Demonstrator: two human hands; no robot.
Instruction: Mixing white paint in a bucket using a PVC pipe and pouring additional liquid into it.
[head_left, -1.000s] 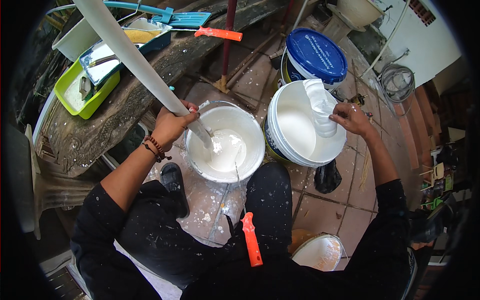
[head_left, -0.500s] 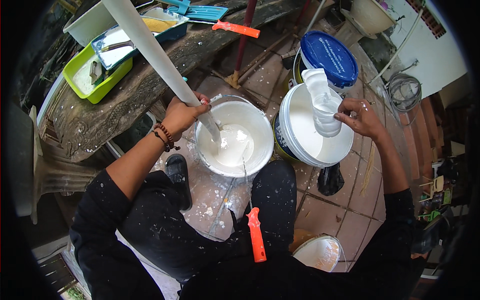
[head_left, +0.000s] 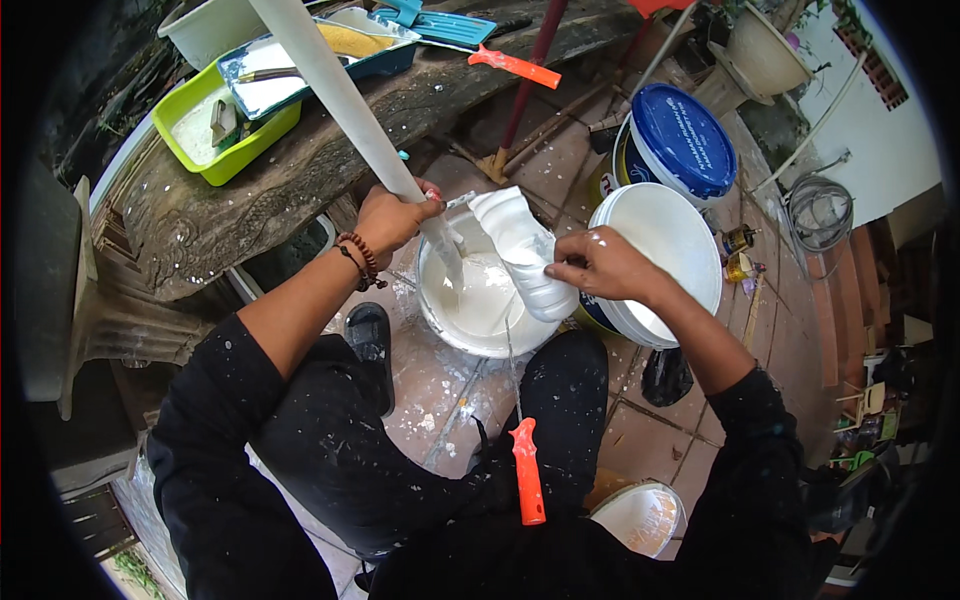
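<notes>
One head-worn fisheye camera looks steeply down, close over the lap, at the paint bucket (head_left: 480, 310).

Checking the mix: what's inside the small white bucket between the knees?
The small white bucket holds white paint, with the white stirring pole dipped in. Paint hides the pole's tip and the bucket's bottom.

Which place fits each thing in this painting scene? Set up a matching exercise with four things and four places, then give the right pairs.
Things:
1 white pole
2 paint-covered cup
3 blue lid
4 orange-handled tool

Places:
A on a closed bucket
B in the left hand
C low between the knees
D in the right hand, over the small pail

Pairs: 1-B, 2-D, 3-A, 4-C
</notes>
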